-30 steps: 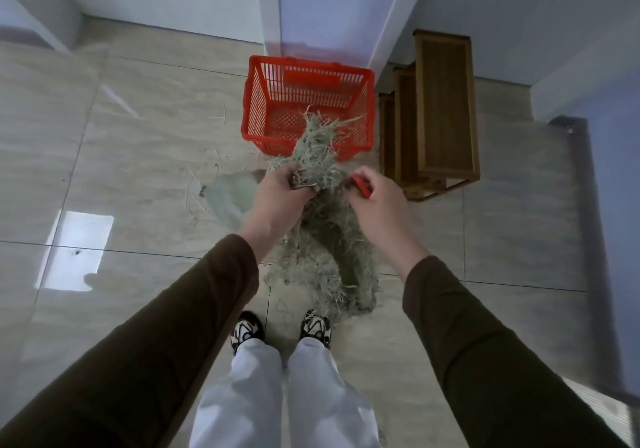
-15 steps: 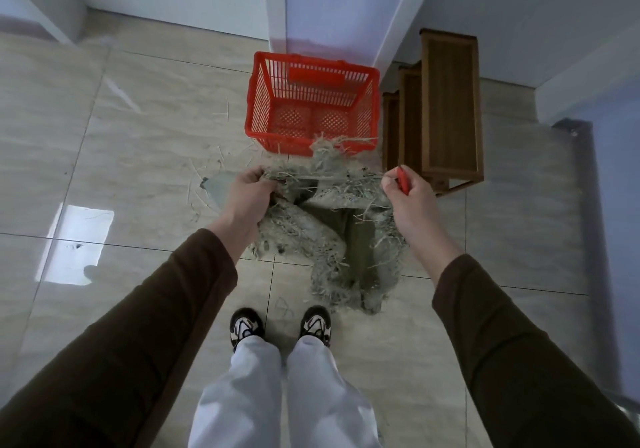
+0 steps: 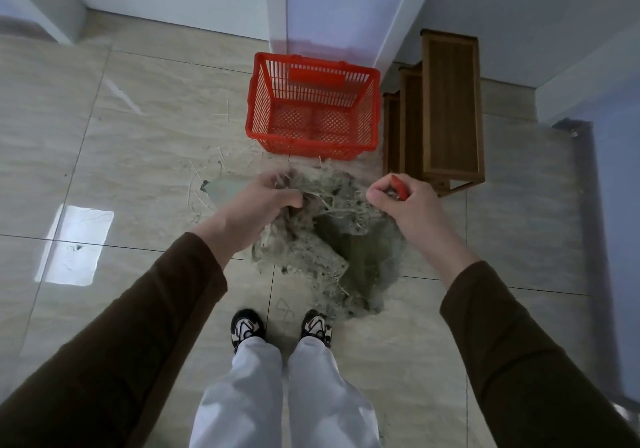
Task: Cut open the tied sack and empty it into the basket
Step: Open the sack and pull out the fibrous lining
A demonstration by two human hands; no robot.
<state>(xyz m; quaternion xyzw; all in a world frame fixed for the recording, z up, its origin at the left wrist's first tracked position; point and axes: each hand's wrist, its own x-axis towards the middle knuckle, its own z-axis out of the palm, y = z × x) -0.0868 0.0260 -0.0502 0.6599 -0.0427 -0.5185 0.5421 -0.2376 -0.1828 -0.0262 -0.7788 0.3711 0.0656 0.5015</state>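
1. Sack (image 3: 325,240), a mesh one stuffed with dry straw, is being held upright on the tiled floor (image 3: 138,143) just in front of the person's shoes (image 3: 246,326), with its mouth being spread wide between both hands.
2. Its left rim is being gripped by the left hand (image 3: 266,198), whose fingers (image 3: 277,179) are being curled round the mesh and straw.
3. Its right rim is being pinched by the right hand (image 3: 405,205); a red-handled cutter (image 3: 398,186) is also being held in that hand, though its blade cannot be made out.
4. A tangle of straw (image 3: 332,195) is being shown across the opened mouth, and a dark hollow is being shown below it inside the sack.
5. The red plastic basket (image 3: 263,101) is being kept on the floor just beyond the sack, apart from it, with nothing seen through its slatted bottom but the floor.
6. Loose straws (image 3: 207,170) are being left scattered on the tiles to the left of the basket.
7. Nested wooden stools (image 3: 450,108) are being seen just to the right of the basket, against the wall.
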